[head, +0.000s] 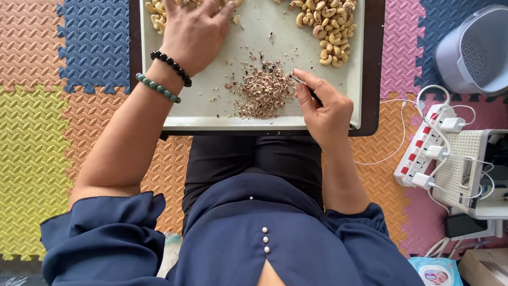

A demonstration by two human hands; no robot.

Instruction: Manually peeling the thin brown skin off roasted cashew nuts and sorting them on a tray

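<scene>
A white tray [296,121] lies across my lap on a dark board. My left hand [193,32], with two bead bracelets on its wrist, reaches into the cashew nuts [159,16] at the tray's far left; its fingers are closed over some of them. My right hand [325,106] rests at the tray's near right and pinches a small thin metal tool [297,79] beside a heap of brown husk scraps [263,91]. A second pile of peeled cashews [329,26] sits at the far right of the tray.
Coloured foam puzzle mats [63,79] cover the floor. To the right lie a white power strip [426,151] with plugs and cables, a white perforated box [468,169], and a grey basket [473,50]. A pack of wipes [436,273] lies at the bottom right.
</scene>
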